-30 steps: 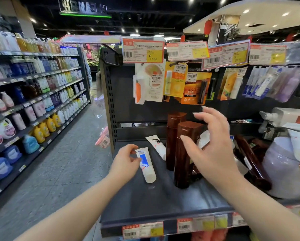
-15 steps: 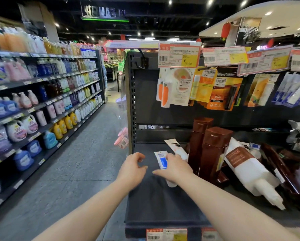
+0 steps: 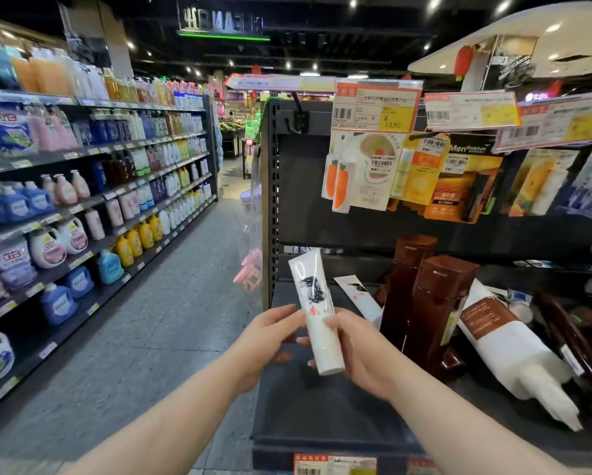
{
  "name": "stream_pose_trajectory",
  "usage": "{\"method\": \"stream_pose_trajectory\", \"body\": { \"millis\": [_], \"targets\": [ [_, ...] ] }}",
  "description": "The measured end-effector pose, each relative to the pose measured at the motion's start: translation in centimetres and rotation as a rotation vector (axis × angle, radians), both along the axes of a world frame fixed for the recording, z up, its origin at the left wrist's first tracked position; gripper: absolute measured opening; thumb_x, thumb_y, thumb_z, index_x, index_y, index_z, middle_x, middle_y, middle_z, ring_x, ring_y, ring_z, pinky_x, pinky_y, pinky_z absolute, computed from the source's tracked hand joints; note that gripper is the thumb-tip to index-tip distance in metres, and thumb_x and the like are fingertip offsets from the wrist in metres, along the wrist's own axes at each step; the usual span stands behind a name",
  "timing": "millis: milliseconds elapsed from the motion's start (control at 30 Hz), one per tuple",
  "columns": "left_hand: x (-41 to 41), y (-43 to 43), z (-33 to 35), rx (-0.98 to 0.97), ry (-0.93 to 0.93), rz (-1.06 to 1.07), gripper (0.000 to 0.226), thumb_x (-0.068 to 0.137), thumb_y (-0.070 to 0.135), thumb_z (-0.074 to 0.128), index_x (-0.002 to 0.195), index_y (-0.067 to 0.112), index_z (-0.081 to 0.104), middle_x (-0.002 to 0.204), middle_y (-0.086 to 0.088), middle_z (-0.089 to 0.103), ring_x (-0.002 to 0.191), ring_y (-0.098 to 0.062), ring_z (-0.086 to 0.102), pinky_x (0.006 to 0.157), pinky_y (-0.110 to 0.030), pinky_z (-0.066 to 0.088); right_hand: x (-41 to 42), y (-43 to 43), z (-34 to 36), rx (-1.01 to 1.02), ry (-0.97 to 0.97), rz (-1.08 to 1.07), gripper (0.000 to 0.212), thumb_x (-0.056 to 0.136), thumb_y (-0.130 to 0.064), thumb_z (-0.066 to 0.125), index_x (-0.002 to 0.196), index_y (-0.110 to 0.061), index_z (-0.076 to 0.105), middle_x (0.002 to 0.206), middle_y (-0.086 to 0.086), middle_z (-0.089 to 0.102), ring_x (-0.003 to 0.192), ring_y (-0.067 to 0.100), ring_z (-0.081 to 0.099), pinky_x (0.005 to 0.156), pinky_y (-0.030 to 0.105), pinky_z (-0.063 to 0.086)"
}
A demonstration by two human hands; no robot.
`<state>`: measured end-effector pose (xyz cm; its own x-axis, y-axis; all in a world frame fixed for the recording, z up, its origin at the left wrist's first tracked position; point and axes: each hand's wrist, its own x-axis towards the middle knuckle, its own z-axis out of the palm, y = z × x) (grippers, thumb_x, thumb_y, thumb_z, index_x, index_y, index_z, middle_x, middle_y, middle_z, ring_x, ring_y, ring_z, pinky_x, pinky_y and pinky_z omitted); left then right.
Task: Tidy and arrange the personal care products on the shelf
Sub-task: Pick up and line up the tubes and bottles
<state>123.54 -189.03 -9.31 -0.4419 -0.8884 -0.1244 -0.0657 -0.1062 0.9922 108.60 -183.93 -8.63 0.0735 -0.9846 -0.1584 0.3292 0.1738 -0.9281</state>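
**You hold a white tube point(image 3: 317, 310) in both hands above the dark shelf point(image 3: 322, 416), just left of the front brown bottle point(image 3: 438, 310).**

Your left hand point(image 3: 270, 334) pinches the tube's left edge, thumb on the printed face and fingers curled behind. Your right hand point(image 3: 359, 351) grips the lower half from the other side, thumb across the front and fingers wrapped underneath. The tube is nearly upright, crimped end up and leaning slightly away from the front brown bottle, clear of the shelf board. A second white tube point(image 3: 359, 296) lies flat on the shelf just left of that bottle. A rear brown bottle point(image 3: 407, 275) stands upright just behind it, to its left. To its right, a white pump bottle point(image 3: 513, 351) lies on its side. Above it, carded packs point(image 3: 363, 176) hang under price tags point(image 3: 376, 106).
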Motion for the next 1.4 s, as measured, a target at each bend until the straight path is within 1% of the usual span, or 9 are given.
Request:
{"method": "stream_pose_trajectory", "body": {
  "millis": [67,200,400,533,633,833,1100,1267,1400],
  "targets": [
    [-0.2,0.8,0.4,-0.014,0.120,-0.043,0.019,0.088,0.019,0.059,0.105,0.021,0.066,0.094,-0.001,0.072,0.077,-0.015,0.065,0.064,-0.027,0.053,0.5,0.4,-0.3,-0.062,0.127,0.012,0.029,0.092,-0.013,0.054,0.120,-0.012,0.051,0.109,0.011,0.068,0.093,0.022,0.068,0.063,0.033,0.056],
    [0.0,2.0,0.8,-0.123,0.165,0.052,0.029,0.083,0.001,0.062,0.102,0.021,0.057,0.096,0.002,0.073,0.083,-0.012,0.068,0.073,-0.031,0.054,0.3,0.8,-0.1,-0.206,0.448,-0.018,0.038,0.084,-0.011,0.066,0.118,-0.023,0.055,0.112,-0.002,0.067,0.104,0.013,0.063,0.087,0.025,0.051],
    [1.3,3.2,0.7,-0.310,0.068,0.077,0.036,0.078,-0.001,0.066,0.097,0.029,0.057,0.091,0.006,0.071,0.080,-0.001,0.067,0.059,-0.011,0.050,0.6,1.3,-0.3,-0.318,0.636,-0.009,0.043,0.078,-0.010,0.073,0.112,-0.031,0.057,0.111,-0.005,0.067,0.102,0.012,0.063,0.090,0.028,0.051],
    [2.0,3.7,-0.1,-0.317,-0.019,0.045,0.037,0.080,0.001,0.065,0.099,0.031,0.056,0.098,0.001,0.070,0.086,-0.007,0.068,0.070,-0.021,0.054,1.5,1.6,-1.8,-0.344,0.713,-0.033,0.049,0.075,-0.008,0.072,0.102,-0.042,0.051,0.108,-0.010,0.065,0.101,0.009,0.061,0.088,0.025,0.051],
    [2.2,3.9,-0.8,-0.305,-0.044,0.003,0.036,0.081,0.003,0.065,0.100,0.033,0.057,0.099,0.004,0.071,0.091,-0.007,0.067,0.080,-0.027,0.055,1.5,1.9,-2.5,-0.301,0.701,-0.049,0.046,0.072,-0.011,0.074,0.103,-0.039,0.052,0.105,-0.012,0.065,0.097,0.003,0.062,0.081,0.016,0.050],
    [2.6,3.7,-1.6,-0.292,-0.140,-0.061,0.033,0.079,0.009,0.069,0.101,0.030,0.060,0.101,0.005,0.071,0.095,-0.008,0.067,0.089,-0.035,0.053,1.6,2.5,-3.2,-0.253,0.901,0.001,0.051,0.067,-0.018,0.078,0.109,-0.035,0.053,0.100,-0.022,0.061,0.091,-0.010,0.055,0.068,0.000,0.040],
    [5.0,3.7,-2.8,-0.301,-0.171,-0.114,0.038,0.076,0.005,0.070,0.104,0.028,0.061,0.099,0.005,0.072,0.091,-0.010,0.067,0.082,-0.027,0.054,3.8,2.9,-4.1,-0.243,0.921,-0.035,0.053,0.061,-0.026,0.081,0.106,-0.036,0.055,0.097,-0.016,0.066,0.092,-0.004,0.060,0.078,0.012,0.046],
    [5.2,3.9,-2.9,-0.328,-0.176,-0.126,0.039,0.076,0.002,0.069,0.102,0.029,0.059,0.095,0.008,0.070,0.081,0.002,0.065,0.071,-0.014,0.051,4.4,3.4,-3.9,-0.242,0.933,-0.064,0.053,0.062,-0.023,0.081,0.109,-0.033,0.056,0.101,-0.014,0.066,0.095,-0.002,0.060,0.083,0.017,0.048],
    [5.3,3.6,-3.0,-0.355,-0.211,-0.129,0.039,0.075,0.011,0.071,0.101,0.037,0.056,0.097,0.011,0.068,0.088,0.001,0.063,0.078,-0.020,0.052,4.7,3.7,-3.6,-0.237,0.958,-0.092,0.050,0.063,-0.022,0.080,0.105,-0.036,0.055,0.101,-0.015,0.065,0.094,-0.004,0.059,0.081,0.015,0.047]
  ]
}}
